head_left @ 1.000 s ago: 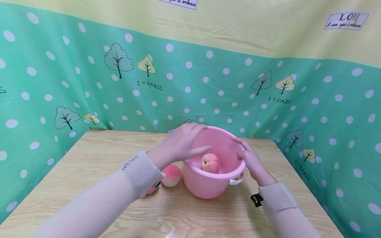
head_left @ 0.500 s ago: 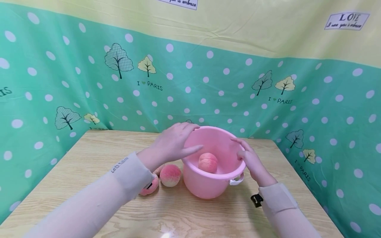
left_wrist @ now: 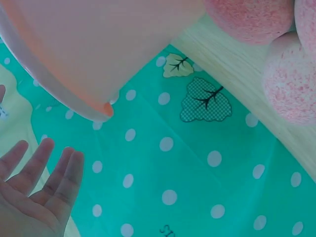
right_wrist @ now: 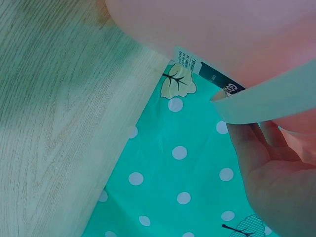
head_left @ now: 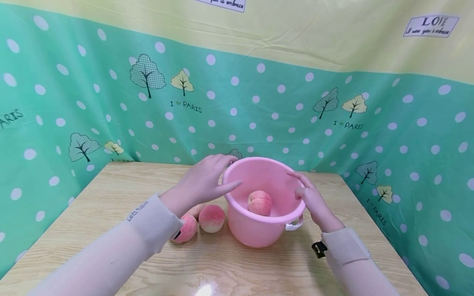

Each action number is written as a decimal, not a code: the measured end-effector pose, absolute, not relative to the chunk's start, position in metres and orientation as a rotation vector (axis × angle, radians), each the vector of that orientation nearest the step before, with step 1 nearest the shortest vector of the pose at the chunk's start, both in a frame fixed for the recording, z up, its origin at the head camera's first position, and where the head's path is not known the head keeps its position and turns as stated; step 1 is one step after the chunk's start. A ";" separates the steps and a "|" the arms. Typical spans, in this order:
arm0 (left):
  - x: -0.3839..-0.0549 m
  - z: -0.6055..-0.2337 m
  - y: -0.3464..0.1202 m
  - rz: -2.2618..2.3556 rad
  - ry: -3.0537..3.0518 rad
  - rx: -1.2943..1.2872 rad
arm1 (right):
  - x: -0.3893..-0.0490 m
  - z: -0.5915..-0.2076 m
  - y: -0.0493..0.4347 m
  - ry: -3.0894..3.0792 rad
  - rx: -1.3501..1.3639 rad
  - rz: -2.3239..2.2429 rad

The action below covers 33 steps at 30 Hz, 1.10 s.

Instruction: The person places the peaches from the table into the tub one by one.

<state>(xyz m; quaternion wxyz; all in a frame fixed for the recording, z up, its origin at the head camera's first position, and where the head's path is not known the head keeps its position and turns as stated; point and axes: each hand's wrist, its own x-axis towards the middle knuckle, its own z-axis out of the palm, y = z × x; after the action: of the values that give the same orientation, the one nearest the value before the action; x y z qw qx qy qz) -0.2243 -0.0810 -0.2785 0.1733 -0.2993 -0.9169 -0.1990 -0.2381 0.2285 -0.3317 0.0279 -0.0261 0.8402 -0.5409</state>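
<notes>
A pink bucket (head_left: 255,233) stands on the wooden table, with one peach (head_left: 260,204) lying inside. My right hand (head_left: 316,202) grips the bucket's right rim, its thumb over the edge. In the right wrist view its fingers partly disappear behind the white handle (right_wrist: 269,101). My left hand (head_left: 201,179) is beside the left rim with fingers spread and nothing in them; the left wrist view shows those fingers (left_wrist: 69,182) apart from the bucket. Left of the bucket, below that hand, sit a red-topped peach (head_left: 212,218), another peach (head_left: 186,230) partly under the wrist, and a paler one (head_left: 196,210) behind.
The light wooden table (head_left: 237,271) runs back to a green dotted curtain (head_left: 237,102), which hangs behind and at both sides. A label (right_wrist: 207,71) is stuck on the bucket's outer wall.
My left hand has drawn back leftward from over the bucket's opening. The peach inside has rolled and turned a little. My right hand and the bucket keep their place.
</notes>
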 end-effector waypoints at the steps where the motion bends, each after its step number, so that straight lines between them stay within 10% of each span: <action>1: -0.224 -0.279 -0.082 -0.559 -2.601 -0.847 | -0.238 -0.332 0.229 2.592 -0.082 -1.673; 33: -0.215 -0.299 -0.105 -0.643 -2.671 -0.689 | -0.238 -0.333 0.229 2.572 -0.067 -1.683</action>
<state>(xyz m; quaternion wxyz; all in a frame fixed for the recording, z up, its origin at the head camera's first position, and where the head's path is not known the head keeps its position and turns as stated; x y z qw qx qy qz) -0.2151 -0.1049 -0.2986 0.1538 -0.2404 -0.9318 -0.2243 -0.2383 0.2286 -0.3331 0.0336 -0.0219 0.8361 -0.5471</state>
